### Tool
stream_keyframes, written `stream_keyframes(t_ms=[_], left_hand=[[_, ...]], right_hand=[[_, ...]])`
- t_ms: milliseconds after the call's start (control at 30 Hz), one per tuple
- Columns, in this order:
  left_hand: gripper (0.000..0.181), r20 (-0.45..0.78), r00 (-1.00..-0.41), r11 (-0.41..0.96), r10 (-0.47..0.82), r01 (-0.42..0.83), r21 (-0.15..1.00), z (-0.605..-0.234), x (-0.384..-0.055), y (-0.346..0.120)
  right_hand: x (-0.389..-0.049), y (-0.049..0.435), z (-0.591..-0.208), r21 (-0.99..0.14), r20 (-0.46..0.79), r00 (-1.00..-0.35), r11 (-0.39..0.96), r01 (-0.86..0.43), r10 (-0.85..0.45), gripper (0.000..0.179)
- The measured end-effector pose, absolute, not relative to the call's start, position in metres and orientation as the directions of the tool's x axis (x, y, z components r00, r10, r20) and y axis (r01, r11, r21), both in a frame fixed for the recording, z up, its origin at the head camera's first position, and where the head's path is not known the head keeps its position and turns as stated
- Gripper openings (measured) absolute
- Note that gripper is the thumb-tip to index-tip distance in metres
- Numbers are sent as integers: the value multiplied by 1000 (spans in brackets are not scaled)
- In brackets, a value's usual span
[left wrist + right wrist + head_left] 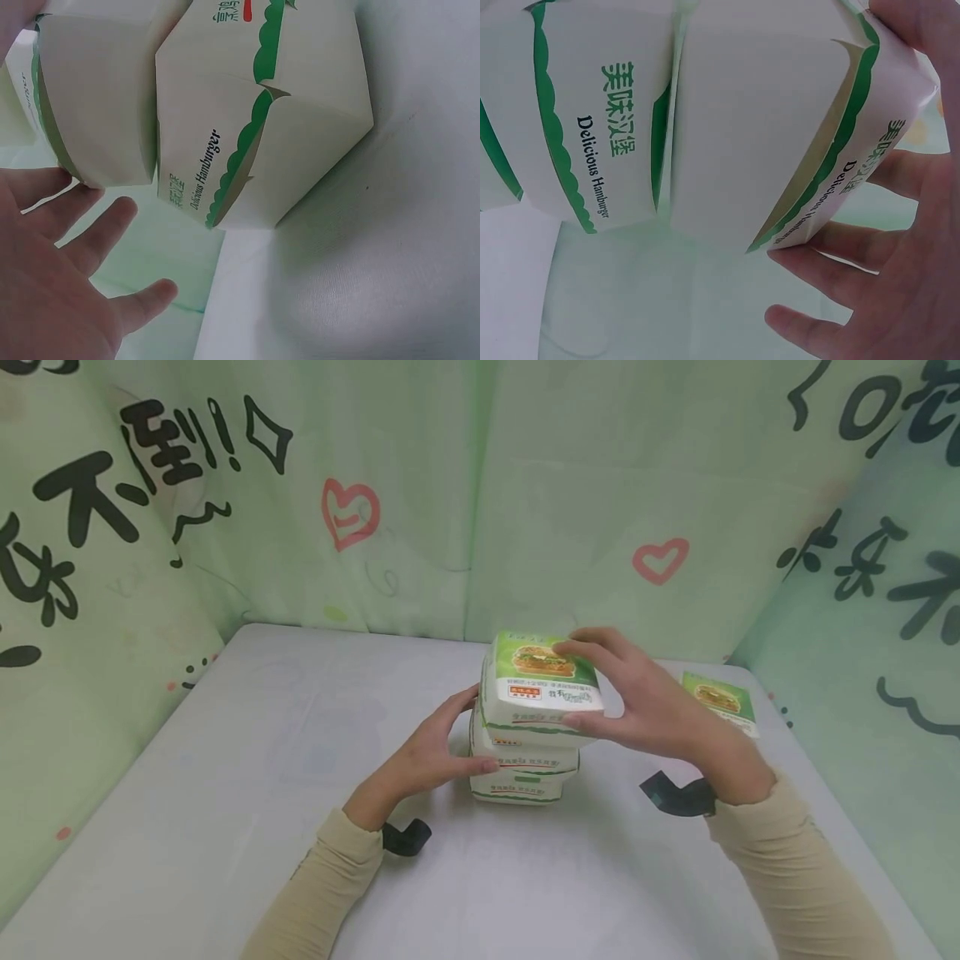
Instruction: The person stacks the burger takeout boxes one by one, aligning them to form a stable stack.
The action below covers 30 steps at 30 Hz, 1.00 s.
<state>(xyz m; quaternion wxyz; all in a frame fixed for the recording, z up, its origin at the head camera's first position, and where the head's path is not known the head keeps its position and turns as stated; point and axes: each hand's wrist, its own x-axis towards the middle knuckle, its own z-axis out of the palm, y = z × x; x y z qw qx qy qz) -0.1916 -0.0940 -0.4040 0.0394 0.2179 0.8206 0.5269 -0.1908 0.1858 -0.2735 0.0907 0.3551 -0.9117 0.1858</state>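
Observation:
Three white-and-green hamburger boxes stand stacked on the table in the head view. My right hand (645, 697) grips the top hamburger box (551, 681), thumb at its front and fingers over its upper and far side. This box is turned and slightly offset from the middle box (536, 762). My left hand (423, 747) holds the stack's left side, thumb against the middle box's front corner and fingers reaching behind. Lowest is the bottom box (517, 789). In the left wrist view, left fingertips (82, 184) touch a box edge. Right fingers (832, 270) lie along the top box in the right wrist view.
Another box with a burger picture (720, 697) sits at the table's right, partly hidden by the right forearm. A white cloth covers the table (225, 760). Green curtains (562, 510) with hearts and black lettering enclose the back and sides.

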Motion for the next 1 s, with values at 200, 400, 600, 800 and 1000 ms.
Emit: stream_keyframes(t_ms=[200,400,600,800,1000], left_hand=[[97,155,-902,348,402,307,886,-404,-191,-93],[98,177,-894,317,412,323,892,-403,-191,-92],[97,211,-878,285,430,354,891,-405,-192,-92],[95,222,-864,266,452,368,891,-405,-192,-92],[94,205,-869,271,451,353,896,-405,-191,-92]], right_hand=[[-190,184,-276,-273,281,-744,693,-667,-606,76],[-188,183,-276,-271,247,-762,712,-647,-598,76],[-187,182,-277,-281,221,-770,717,-638,-599,76],[-187,182,-279,-278,225,-760,707,-650,-610,77],[-188,180,-281,-274,239,-760,709,-650,-604,77]])
